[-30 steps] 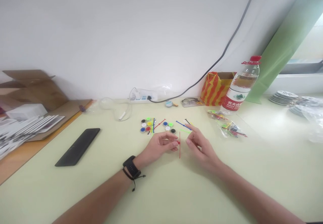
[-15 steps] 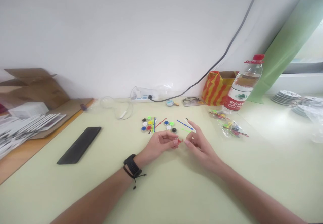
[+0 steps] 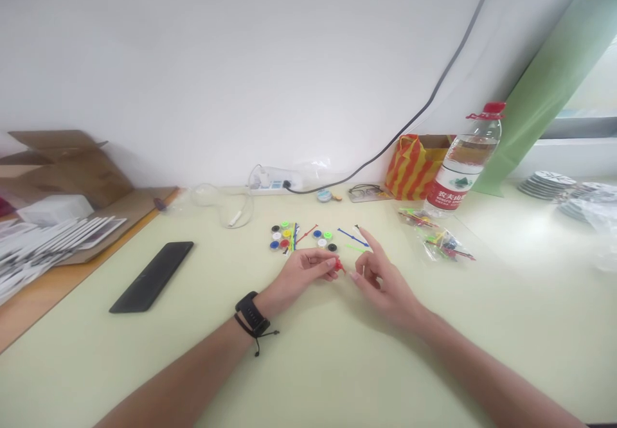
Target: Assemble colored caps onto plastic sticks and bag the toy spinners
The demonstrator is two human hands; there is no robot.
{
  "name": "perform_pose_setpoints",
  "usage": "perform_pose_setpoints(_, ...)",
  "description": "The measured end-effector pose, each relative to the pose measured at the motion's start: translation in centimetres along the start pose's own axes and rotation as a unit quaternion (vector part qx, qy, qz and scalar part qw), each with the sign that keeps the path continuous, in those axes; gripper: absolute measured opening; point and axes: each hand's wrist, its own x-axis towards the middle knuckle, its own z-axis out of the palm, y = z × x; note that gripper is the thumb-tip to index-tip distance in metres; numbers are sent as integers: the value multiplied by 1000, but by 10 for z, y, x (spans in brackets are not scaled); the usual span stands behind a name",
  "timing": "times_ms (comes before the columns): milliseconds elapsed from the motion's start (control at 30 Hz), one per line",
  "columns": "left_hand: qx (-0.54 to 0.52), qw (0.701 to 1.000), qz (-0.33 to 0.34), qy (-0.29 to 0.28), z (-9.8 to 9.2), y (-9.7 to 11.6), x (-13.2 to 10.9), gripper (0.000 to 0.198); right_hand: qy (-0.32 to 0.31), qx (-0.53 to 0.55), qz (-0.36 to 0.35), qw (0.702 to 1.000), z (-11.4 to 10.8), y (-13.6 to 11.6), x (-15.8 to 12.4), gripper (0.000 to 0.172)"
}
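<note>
My left hand (image 3: 299,276) is closed, pinching a small red plastic piece (image 3: 339,265) between thumb and fingertips above the table. Just to its right is my right hand (image 3: 387,285), with the index finger stretched forward, the other fingers bent and the thumb apart from them. The thumb tip is close to the thin end of the red piece; whether they touch I cannot tell. Beyond my hands lie several coloured discs, among them a green disc (image 3: 328,235) and a black disc (image 3: 332,247). A blue plastic stick (image 3: 353,238) and a red stick (image 3: 307,234) lie beside them.
Clear bags of coloured parts (image 3: 446,246) lie at right, near a large water bottle (image 3: 456,177) and a striped bag (image 3: 409,168). A black flat case (image 3: 152,277) lies at left. A power strip (image 3: 274,180) stands by the wall. Stacked discs (image 3: 547,185) are far right.
The red piece has turned and shows more of itself at my left fingertips. My right thumb has shifted slightly down and apart from the bent fingers.
</note>
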Motion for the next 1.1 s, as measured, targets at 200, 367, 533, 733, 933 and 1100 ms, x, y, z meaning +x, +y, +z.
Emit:
perform_pose_setpoints(200, 2, 1000, 3, 28, 0, 1, 0, 38, 49, 130, 110, 984, 7, -9, 0, 95)
perform_pose_setpoints(367, 18, 999, 15, 41, 0, -2, 1, 36, -14, 127, 160, 979, 4, -12, 2, 43)
perform_pose_setpoints(533, 35, 999, 23, 35, 1, -2, 0, 35, -37, 157, 173, 972, -2, -19, 5, 62)
perform_pose_setpoints(733, 52, 998, 18, -10, 2, 1, -2, 36, -6, 154, 115, 981, 1, -15, 6, 36)
perform_pose_setpoints(933, 46, 998, 7, -31, 4, 4, -4, 36, -34, 96, 82, 991, 6, -14, 4, 30)
perform_pose_setpoints(1100, 37, 999, 1, -28, 5, 6, -4, 36, -34, 70, 75, 994, 5, -14, 2, 33)
